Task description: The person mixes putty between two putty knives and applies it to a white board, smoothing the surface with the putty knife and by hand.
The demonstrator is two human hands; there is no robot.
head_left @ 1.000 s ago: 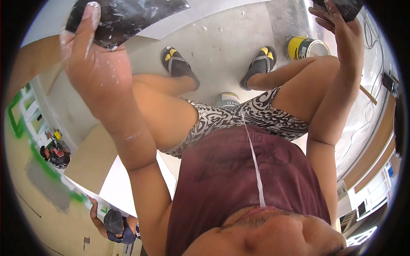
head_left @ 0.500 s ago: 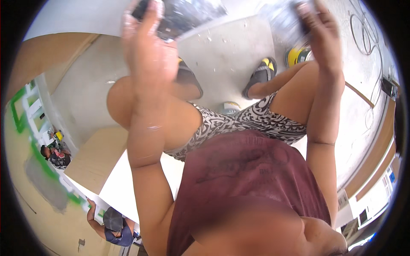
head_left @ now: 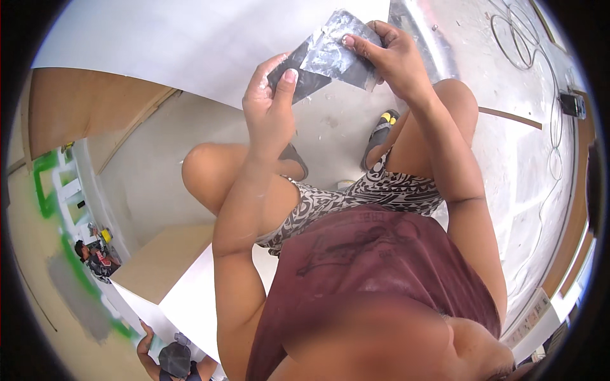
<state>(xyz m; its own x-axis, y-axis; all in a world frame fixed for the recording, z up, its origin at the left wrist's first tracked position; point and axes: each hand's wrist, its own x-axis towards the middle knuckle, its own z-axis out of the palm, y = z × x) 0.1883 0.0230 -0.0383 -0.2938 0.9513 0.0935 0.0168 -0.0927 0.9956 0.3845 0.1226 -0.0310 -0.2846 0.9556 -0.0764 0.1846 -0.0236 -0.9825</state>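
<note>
Okay, so both hands have their work up front, above the gap between the knees. Left grip (head_left: 269, 98) is pinched around a dark flat spreader (head_left: 310, 82), thumb on the near face and fingers tucked behind. Right grip (head_left: 401, 63) is clamped the same way on a smeared spreader (head_left: 333, 51), which is streaked with white paste (head_left: 327, 41) and overlaps the first one from the person's right. Can't tell if the two blades actually touch or just line up from this angle.

My guess on the thumb-over-face hold: thin plates like that would twist if you only held an edge, so backing them with the fingers keeps them flat. The left one is held near its outer end, which leaves the inner side free to sit under the other blade.

Both hang just past the edge of a big white panel (head_left: 146, 44), with the bare floor (head_left: 330, 124) below, so I'd reckon any dropped bits would miss the shorts (head_left: 400, 190). Knees are spread wide, probably to give the forearms room between them.
</note>
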